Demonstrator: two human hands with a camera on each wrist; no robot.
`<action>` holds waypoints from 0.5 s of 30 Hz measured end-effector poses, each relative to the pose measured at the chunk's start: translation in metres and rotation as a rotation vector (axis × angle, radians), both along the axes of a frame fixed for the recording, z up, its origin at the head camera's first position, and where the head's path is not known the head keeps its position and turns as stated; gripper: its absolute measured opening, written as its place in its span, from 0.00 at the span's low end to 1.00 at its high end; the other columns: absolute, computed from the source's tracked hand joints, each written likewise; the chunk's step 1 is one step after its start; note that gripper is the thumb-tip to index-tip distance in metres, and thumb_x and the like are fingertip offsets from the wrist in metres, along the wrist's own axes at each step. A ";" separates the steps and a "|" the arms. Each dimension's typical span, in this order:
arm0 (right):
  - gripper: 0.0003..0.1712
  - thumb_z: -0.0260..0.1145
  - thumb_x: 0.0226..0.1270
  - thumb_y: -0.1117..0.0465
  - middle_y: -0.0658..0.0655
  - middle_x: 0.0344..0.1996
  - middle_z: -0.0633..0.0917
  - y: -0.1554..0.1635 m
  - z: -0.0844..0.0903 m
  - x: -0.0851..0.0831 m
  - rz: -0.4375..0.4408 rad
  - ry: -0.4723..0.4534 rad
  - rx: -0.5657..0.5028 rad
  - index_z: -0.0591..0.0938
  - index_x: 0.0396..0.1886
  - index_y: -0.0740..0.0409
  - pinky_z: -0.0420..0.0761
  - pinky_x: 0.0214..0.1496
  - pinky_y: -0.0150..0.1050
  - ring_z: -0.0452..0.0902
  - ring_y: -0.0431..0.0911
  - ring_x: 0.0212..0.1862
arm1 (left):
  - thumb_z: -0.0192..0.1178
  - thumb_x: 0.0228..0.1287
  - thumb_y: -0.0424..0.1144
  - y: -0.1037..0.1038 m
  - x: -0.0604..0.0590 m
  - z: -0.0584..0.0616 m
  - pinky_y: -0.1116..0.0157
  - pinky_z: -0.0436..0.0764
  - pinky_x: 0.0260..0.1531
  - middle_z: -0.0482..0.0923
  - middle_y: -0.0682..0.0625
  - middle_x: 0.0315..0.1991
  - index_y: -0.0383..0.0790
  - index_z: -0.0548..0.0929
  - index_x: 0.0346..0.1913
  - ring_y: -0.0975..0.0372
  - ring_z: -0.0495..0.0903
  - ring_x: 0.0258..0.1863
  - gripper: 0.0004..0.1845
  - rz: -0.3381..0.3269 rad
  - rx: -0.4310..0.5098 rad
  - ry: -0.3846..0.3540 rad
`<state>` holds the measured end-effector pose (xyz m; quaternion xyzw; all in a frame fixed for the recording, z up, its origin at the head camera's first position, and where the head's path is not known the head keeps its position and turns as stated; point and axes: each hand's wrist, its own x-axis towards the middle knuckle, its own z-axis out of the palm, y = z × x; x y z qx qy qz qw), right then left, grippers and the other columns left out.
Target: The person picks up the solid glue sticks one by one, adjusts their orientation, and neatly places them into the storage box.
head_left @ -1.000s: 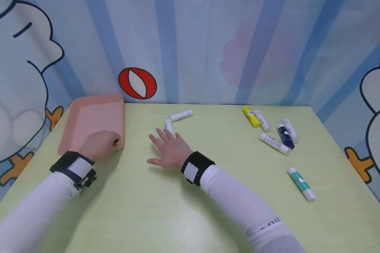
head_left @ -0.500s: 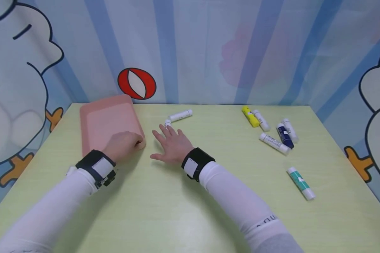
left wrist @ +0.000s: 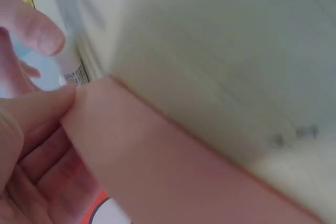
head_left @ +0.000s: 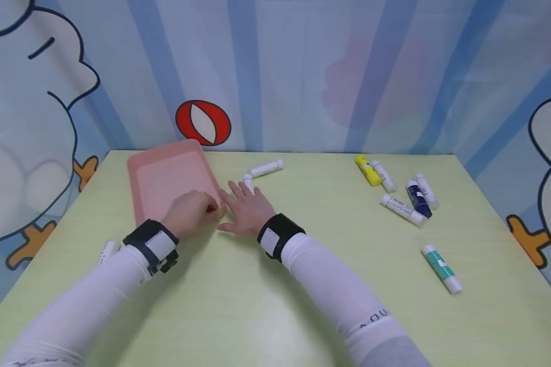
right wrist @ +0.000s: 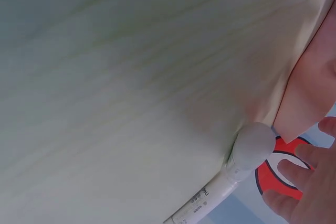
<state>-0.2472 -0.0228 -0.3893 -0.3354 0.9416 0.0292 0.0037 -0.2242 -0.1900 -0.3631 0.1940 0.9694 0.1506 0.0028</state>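
A pink tray (head_left: 165, 176) at the bench's (head_left: 275, 306) far left is being gripped at its near right corner by the left hand (head_left: 190, 213). The right hand (head_left: 248, 209) is being rested flat beside it, fingers spread, touching a white tube (head_left: 247, 181).

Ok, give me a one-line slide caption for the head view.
Left hand grips the near corner of a pink tray on a green table; right hand lies open beside it, glue sticks scattered around.

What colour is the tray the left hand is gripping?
Pale pink; the tray shows best in the head view, with the left hand on its near corner.
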 end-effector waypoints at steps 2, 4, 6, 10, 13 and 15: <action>0.51 0.52 0.63 0.27 0.58 0.75 0.54 -0.002 0.000 0.000 0.004 -0.003 -0.002 0.51 0.78 0.47 0.59 0.69 0.54 0.50 0.56 0.74 | 0.67 0.62 0.40 -0.003 0.003 0.003 0.59 0.76 0.38 0.80 0.50 0.20 0.36 0.89 0.34 0.56 0.77 0.28 0.09 0.023 -0.013 -0.014; 0.51 0.53 0.63 0.28 0.58 0.76 0.53 -0.005 0.000 0.001 0.010 -0.003 0.003 0.51 0.78 0.47 0.58 0.70 0.54 0.50 0.55 0.74 | 0.69 0.60 0.40 -0.009 0.007 0.006 0.57 0.78 0.41 0.83 0.47 0.25 0.34 0.89 0.38 0.56 0.79 0.30 0.10 0.035 -0.043 -0.010; 0.51 0.53 0.64 0.28 0.57 0.76 0.53 -0.009 -0.001 0.002 0.020 0.003 0.009 0.51 0.78 0.47 0.57 0.70 0.53 0.49 0.55 0.74 | 0.71 0.57 0.39 -0.017 0.013 0.011 0.55 0.79 0.43 0.85 0.45 0.30 0.33 0.88 0.41 0.55 0.80 0.32 0.13 0.029 -0.075 -0.002; 0.47 0.56 0.66 0.32 0.56 0.75 0.55 -0.014 0.003 0.005 0.077 0.016 0.012 0.55 0.77 0.48 0.56 0.71 0.51 0.51 0.53 0.74 | 0.73 0.54 0.38 -0.039 0.025 0.020 0.53 0.80 0.43 0.85 0.44 0.34 0.33 0.87 0.43 0.54 0.80 0.33 0.15 0.017 -0.122 0.001; 0.40 0.61 0.68 0.41 0.56 0.73 0.60 -0.016 0.004 0.007 0.158 0.045 -0.005 0.60 0.74 0.50 0.58 0.71 0.47 0.54 0.52 0.72 | 0.71 0.56 0.37 -0.055 0.036 0.022 0.53 0.81 0.40 0.84 0.43 0.35 0.33 0.86 0.45 0.54 0.79 0.33 0.15 0.039 -0.148 -0.029; 0.36 0.63 0.69 0.47 0.56 0.70 0.65 -0.018 0.003 0.006 0.213 0.082 -0.010 0.64 0.72 0.51 0.60 0.70 0.45 0.57 0.51 0.71 | 0.70 0.57 0.36 -0.064 0.043 0.021 0.53 0.81 0.38 0.83 0.44 0.35 0.34 0.86 0.44 0.55 0.79 0.32 0.14 0.059 -0.162 -0.045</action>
